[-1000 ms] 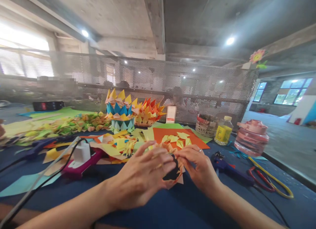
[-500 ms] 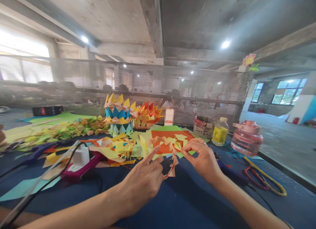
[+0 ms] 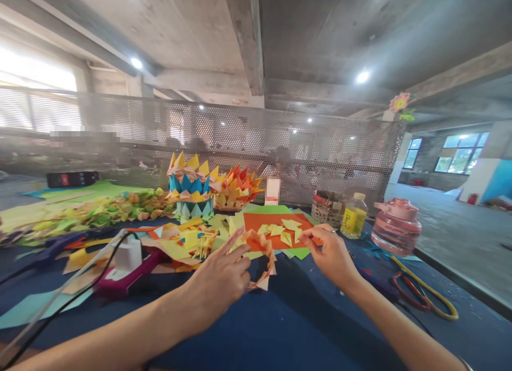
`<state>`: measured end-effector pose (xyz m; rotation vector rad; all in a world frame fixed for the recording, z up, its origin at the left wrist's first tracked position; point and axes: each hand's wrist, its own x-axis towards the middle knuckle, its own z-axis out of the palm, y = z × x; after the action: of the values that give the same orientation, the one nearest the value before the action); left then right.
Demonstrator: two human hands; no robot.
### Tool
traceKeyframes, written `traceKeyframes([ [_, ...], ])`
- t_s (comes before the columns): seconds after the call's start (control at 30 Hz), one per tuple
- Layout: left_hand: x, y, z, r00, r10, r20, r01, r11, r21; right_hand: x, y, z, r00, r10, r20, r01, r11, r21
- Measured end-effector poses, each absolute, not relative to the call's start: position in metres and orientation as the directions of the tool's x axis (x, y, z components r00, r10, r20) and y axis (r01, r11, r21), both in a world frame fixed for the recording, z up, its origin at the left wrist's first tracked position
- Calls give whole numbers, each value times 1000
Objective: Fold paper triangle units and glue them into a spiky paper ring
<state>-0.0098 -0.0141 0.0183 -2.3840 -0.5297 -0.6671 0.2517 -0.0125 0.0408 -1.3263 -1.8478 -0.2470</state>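
My left hand (image 3: pixel 224 275) is closed round the near side of a peach paper ring (image 3: pixel 269 269) edged with folded points, its index finger stretched forward. Part of the ring is hidden behind that hand. To the right, the thumb and fingers of my right hand (image 3: pixel 330 256) pinch the edge of a folded yellow paper piece (image 3: pixel 298 234). Several more folded yellow paper pieces (image 3: pixel 275 230) lie beside it on an orange sheet (image 3: pixel 254 222). Green paper (image 3: pixel 301 253) shows under the sheet.
Finished-looking paper crowns (image 3: pixel 192 185) stand at the back, with a loose paper heap (image 3: pixel 120 207) to the left. A magenta power strip (image 3: pixel 128 275) trails cables. On the right are a basket (image 3: pixel 328 207), a yellow-labelled bottle (image 3: pixel 353 217), a pink jug (image 3: pixel 396 227) and scissors (image 3: pixel 426 293).
My left hand and the paper ring have moved left and slightly nearer, away from my right hand. My right fingertips have moved slightly forward, onto a yellow paper piece.
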Motion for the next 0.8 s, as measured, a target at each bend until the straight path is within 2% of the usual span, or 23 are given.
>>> traceKeyframes([
  [0.13,-15,-25,31,797,312,516,491,-833,-255,248,-14,40,-101,707,700,859,417,-297],
  [0.23,-11,-34,41,801,329,500,454,-879,-148,246,-14,39,-109,711,695,855,423,-299],
  [0.47,14,-33,46,771,288,567,333,-943,27,239,-19,36,-139,679,720,830,477,-289],
  [0.6,18,-22,43,689,309,656,307,-944,122,236,-23,37,-170,622,764,831,507,-229],
  [0.7,17,-21,41,647,270,713,257,-958,129,236,-23,37,-252,596,762,809,562,-172],
  [0.8,16,-25,41,655,197,730,231,-971,55,241,-20,36,-290,586,757,786,597,-161],
])
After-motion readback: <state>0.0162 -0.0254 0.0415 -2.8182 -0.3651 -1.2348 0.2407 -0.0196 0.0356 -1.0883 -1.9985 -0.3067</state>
